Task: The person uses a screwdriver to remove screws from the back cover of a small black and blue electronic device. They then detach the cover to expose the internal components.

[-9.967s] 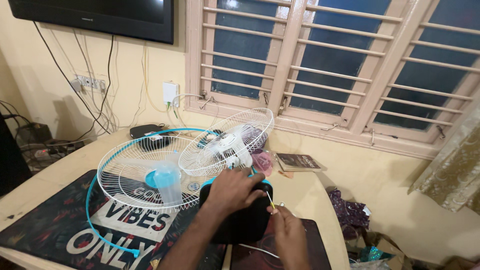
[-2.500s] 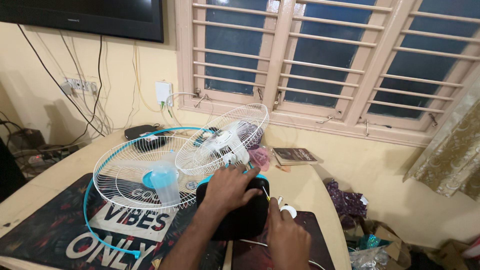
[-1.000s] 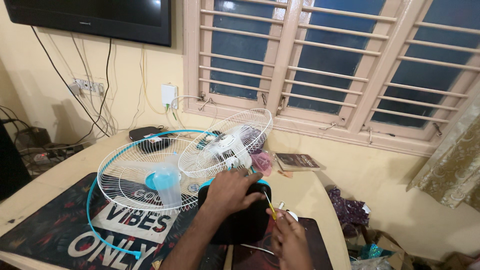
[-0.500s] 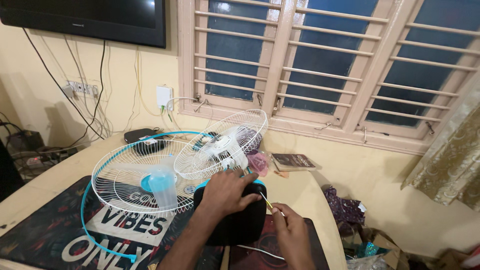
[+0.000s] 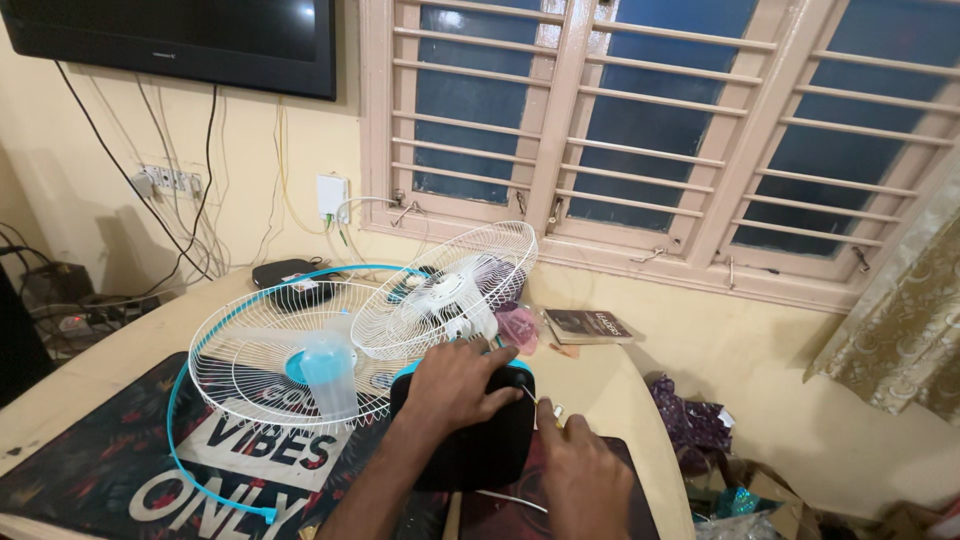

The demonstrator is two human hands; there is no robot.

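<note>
My left hand (image 5: pixel 455 385) lies on top of a black fan base (image 5: pixel 465 440) with a blue edge, gripping it. My right hand (image 5: pixel 585 480) is to its right, closed on a thin yellow-handled screwdriver (image 5: pixel 540 405) whose tip points at the base's upper right corner. Behind the base, the white rear fan guard (image 5: pixel 445 290) with the motor stands tilted. The front guard (image 5: pixel 270 350) with a blue rim and a translucent blue hub lies to the left.
The table (image 5: pixel 90 370) carries a dark printed mat (image 5: pixel 110 470). A dark book (image 5: pixel 588 326) and a pink bag (image 5: pixel 520 325) lie by the wall. A black box (image 5: pixel 285 272), wall cables, a television and a barred window are behind; bags sit on the floor at right.
The view has shifted slightly. My left hand stays on the black base, and my right hand keeps the screwdriver at the base's right corner with small movements.
</note>
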